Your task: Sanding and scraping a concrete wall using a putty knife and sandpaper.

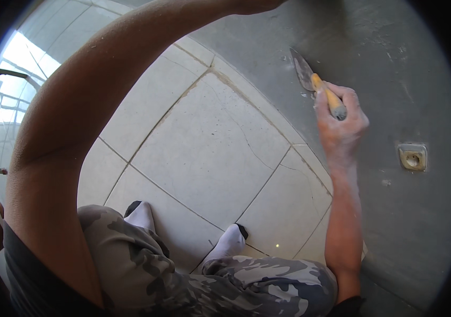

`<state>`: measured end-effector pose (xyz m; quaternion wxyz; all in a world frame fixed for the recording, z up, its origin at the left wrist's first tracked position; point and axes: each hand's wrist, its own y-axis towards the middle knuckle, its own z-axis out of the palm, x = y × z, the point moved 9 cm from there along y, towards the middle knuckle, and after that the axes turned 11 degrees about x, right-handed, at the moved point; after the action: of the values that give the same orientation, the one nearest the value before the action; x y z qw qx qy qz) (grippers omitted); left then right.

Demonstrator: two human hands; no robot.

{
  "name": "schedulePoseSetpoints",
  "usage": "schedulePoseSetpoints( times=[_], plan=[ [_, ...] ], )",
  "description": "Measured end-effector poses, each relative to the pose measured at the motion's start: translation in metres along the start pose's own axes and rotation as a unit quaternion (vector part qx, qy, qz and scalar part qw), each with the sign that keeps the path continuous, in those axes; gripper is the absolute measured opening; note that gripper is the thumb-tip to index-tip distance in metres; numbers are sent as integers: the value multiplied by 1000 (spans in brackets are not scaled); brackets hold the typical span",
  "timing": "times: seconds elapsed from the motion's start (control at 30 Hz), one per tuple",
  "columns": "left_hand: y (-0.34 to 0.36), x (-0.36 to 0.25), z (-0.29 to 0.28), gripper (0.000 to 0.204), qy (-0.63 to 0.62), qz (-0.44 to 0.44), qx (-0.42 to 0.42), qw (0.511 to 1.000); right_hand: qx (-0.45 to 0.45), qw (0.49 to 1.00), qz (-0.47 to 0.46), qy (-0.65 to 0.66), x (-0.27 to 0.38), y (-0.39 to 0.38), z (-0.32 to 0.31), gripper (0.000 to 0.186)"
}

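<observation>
The right hand (pixel 341 124) is closing its grip around the orange wooden handle of a trowel (pixel 318 87), fingers wrapped tight about it, and is holding the tool against the grey plastered wall (pixel 389 58) above the tiled floor (pixel 209 153). The trowel's long axis is running from the handle's dark butt end, near the knuckles, up and to the left; its pointed metal blade is aiming toward the upper left, with the tip lying on or just off the grey surface, though contact cannot be told for sure. The left arm is reaching up across the view and its hand is passing out at the top edge, so its grip cannot be seen. The risk, as it seems, is that the pointed tip is digging in if the blade tilts too steeply, gouging the smooth coat. A wall socket (pixel 413 157) is sitting to the right of the wrist, well apart from the blade, and wet material dragged that way could be fouling it.
</observation>
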<state>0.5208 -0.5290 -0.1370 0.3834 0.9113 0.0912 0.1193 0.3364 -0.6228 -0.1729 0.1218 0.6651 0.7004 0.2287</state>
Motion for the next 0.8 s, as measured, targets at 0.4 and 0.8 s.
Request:
schedulePoseSetpoints(
  times=[0.4, 0.8],
  plan=[
    [-1, 3, 6, 63, 17, -41, 64, 997, -11, 1000, -4, -8, 12, 4, -12, 17],
    [-4, 6, 7, 63, 15, -15, 39, 999, 2, 1000, -23, 16, 9, 3, 10, 18]
  ],
)
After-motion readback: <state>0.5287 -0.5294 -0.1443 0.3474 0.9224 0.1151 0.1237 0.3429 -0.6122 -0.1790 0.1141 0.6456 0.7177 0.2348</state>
